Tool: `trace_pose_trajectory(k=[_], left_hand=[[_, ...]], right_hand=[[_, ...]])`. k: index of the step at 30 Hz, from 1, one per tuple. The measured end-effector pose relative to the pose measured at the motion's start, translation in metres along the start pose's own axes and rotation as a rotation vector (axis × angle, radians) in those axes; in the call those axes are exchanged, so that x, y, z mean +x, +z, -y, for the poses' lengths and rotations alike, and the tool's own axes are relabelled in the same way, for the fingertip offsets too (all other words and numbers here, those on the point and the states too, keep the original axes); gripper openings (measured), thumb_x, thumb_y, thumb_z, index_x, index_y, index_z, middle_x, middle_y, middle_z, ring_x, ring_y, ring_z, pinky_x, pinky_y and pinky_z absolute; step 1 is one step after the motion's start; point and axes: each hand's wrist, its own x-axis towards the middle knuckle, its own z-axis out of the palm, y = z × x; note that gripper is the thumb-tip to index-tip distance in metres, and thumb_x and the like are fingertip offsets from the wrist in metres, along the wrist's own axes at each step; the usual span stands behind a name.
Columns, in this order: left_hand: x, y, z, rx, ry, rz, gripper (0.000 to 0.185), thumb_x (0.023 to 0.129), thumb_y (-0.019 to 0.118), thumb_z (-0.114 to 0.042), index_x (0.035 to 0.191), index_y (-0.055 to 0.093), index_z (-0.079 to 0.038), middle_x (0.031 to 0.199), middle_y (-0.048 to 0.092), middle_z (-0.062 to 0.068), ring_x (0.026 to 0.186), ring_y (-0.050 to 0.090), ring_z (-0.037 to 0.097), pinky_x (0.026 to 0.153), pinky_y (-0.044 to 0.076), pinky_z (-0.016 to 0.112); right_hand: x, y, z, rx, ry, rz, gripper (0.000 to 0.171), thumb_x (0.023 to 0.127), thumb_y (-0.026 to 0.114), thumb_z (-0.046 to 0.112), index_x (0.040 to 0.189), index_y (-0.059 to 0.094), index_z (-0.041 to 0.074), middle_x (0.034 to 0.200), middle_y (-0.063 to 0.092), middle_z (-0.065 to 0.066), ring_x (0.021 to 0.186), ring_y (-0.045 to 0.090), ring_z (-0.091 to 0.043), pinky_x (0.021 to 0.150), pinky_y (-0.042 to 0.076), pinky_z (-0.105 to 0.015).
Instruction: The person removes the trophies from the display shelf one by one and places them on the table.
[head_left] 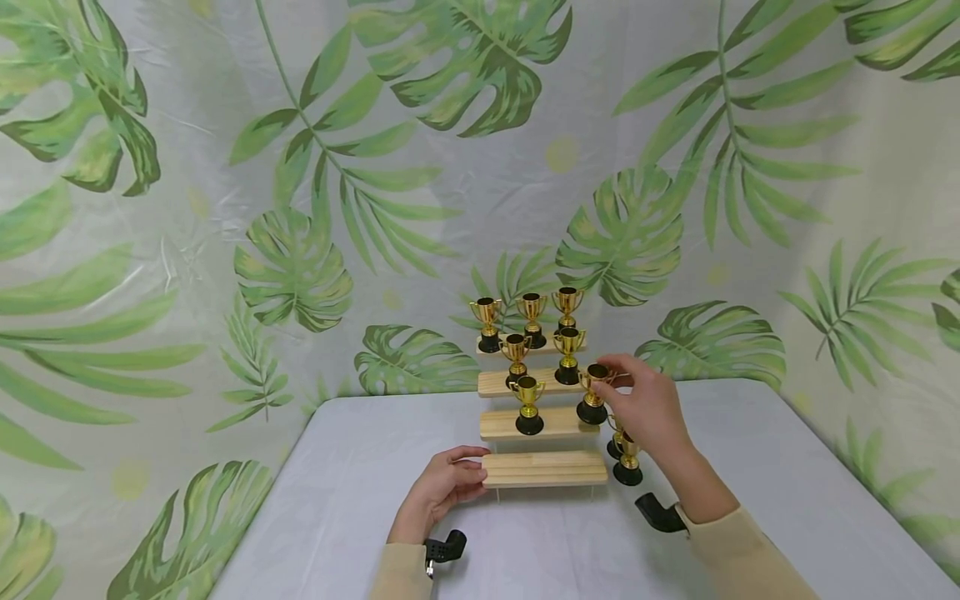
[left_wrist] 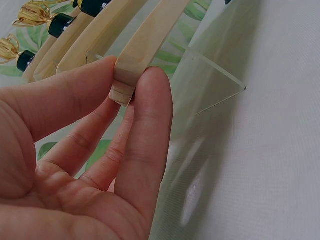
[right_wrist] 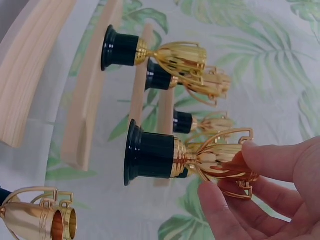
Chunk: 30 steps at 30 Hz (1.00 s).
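On the left, we see a wide stretch of bare white table [head_left: 315, 508] running out to its left edge, well apart from everything else. Our left hand [head_left: 442, 492] rests on the table at the left end of the lowest wooden step [head_left: 545, 468]; in the left wrist view the thumb and fingertips [left_wrist: 150, 100] pinch that end of the plank, beside the clear acrylic support [left_wrist: 215, 85] that carries it. The hand is closed on the step's end.

Moving right, the stepped wooden stand [head_left: 532, 423] rises in four tiers toward the leaf-print backdrop [head_left: 300, 208]. Three gold trophy cups [head_left: 532, 318] stand on the top tier, two on the next, and one [head_left: 528, 404] on the left half of the third tier. The lowest step is bare.

Further right, our right hand [head_left: 645, 408] pinches a gold trophy cup with a black base [head_left: 594, 392] by its bowl, thumb and fingers around the rim and handle [right_wrist: 225, 165]; its base is at the right end of the third tier, whether touching the wood we cannot tell. Just beside the stand's right end, two more cups [head_left: 626, 462] stand on the table under the wrist. Beyond them the table lies open to its right edge.
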Motion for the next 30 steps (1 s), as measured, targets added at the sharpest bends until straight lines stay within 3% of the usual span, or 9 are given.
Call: trace_pose_trajectory(k=[8,20,30], left_hand=[[-0.001,0.000,-0.001,-0.008,-0.002,0.004,0.045,0.085,0.073,0.006,0.128,0.061,0.005,0.096,0.069,0.012,0.080,0.070,0.020,0.070,0.060,0.030],[-0.003,0.001,-0.002,-0.011,0.007,0.029,0.047,0.085,0.072,0.006,0.130,0.058,0.007,0.096,0.070,0.012,0.081,0.070,0.020,0.072,0.060,0.031],[0.000,-0.001,0.002,-0.013,0.004,0.019,0.044,0.085,0.072,0.006,0.128,0.062,0.004,0.096,0.070,0.012,0.082,0.070,0.020,0.072,0.060,0.031]], right_hand=[[0.001,-0.008,-0.006,-0.002,-0.024,-0.038,0.036,0.093,0.076,0.020,0.127,0.066,0.013,0.116,0.070,-0.008,0.098,0.069,-0.030,0.066,0.057,-0.044],[0.001,-0.023,-0.016,-0.016,-0.008,-0.071,0.038,0.094,0.075,0.022,0.129,0.066,0.011,0.111,0.071,-0.011,0.098,0.069,-0.035,0.073,0.057,-0.052],[0.003,-0.035,-0.028,-0.023,0.005,-0.102,0.037,0.093,0.075,0.022,0.127,0.067,0.012,0.110,0.071,-0.012,0.096,0.070,-0.033,0.071,0.058,-0.050]])
